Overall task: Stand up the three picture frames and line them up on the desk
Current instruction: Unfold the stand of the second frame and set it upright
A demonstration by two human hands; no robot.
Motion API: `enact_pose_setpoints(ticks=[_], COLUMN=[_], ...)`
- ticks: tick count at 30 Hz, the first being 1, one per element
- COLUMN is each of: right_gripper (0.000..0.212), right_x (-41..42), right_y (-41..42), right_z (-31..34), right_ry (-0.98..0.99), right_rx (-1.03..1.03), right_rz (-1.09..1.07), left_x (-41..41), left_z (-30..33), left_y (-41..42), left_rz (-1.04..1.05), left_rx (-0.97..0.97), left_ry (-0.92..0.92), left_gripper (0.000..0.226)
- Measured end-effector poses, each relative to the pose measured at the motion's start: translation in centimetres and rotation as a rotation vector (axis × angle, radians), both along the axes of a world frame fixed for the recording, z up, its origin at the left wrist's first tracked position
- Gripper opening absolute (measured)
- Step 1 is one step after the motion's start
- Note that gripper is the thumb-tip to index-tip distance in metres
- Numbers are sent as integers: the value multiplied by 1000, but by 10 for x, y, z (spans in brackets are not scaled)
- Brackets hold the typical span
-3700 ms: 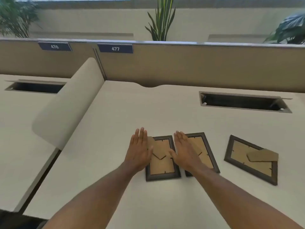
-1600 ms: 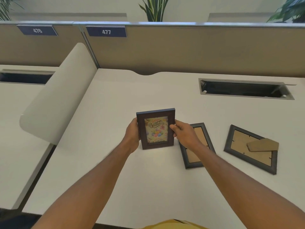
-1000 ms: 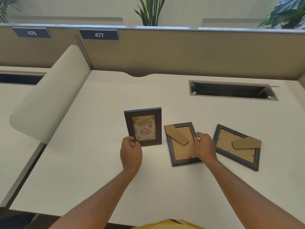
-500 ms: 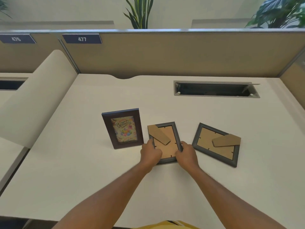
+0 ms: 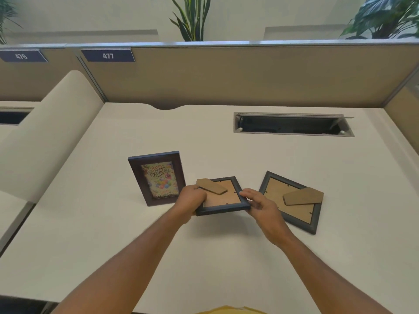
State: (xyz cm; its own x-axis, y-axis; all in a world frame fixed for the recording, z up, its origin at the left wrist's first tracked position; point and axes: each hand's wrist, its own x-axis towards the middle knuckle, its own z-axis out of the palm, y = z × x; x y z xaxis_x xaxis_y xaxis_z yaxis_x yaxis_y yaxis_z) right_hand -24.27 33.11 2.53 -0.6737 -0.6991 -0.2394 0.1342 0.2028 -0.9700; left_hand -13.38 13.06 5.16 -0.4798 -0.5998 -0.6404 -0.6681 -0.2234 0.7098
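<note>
Hands [image 5: 223, 203] on middle frame [image 5: 223, 197] edges, near desk [image 5: 204, 257] bare.

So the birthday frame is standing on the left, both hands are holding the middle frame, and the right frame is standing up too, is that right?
Not quite. In the head view the right frame lies face down on the desk, its cardboard back and stand showing. The rest holds: the birthday frame stands at the left, and the left hand and right hand hold the middle frame.
</note>
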Motion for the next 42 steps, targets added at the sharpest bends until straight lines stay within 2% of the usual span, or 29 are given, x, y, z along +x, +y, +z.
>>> enact_pose_setpoints(ticks=[2, 4, 6, 11, 15, 18, 21, 27, 32, 42], right_gripper=[43, 39, 34, 34, 31, 30, 22, 18, 28, 43], right_x=[-4, -7, -13, -29, -42, -54, -65, -80, -87, -88], right_y=[1, -2, -5, -14, -26, -36, -47, -71, -86, -91], right_z=[3, 10, 16, 28, 35, 38, 40, 43, 40, 41], right_ry=[149, 296, 345, 282, 304, 323, 345, 369, 347, 367], right_rx=[-7, -1, -25, -86, -100, -56, 2, 83, 157, 252], right_rz=[39, 48, 34, 4, 20, 17, 8, -2, -27, -17], left_x=[-4, -8, -12, -25, -36, -44, -47, -53, -56, -54], left_z=[10, 17, 26, 35, 42, 33, 25, 14, 11, 0], left_y=[-5, -10, -15, -30, -35, -35, -32, -30, -30, -27], left_rz=[23, 28, 7, -49, 99, 251, 285, 295, 284, 265], left_rx=[53, 109, 181, 143, 284, 300, 259, 164, 149, 133], left_ry=[-44, -59, -28, -36, 171, 345, 416, 427, 397, 398], left_gripper=[18, 20, 20, 22, 14, 32, 42, 53, 69, 59])
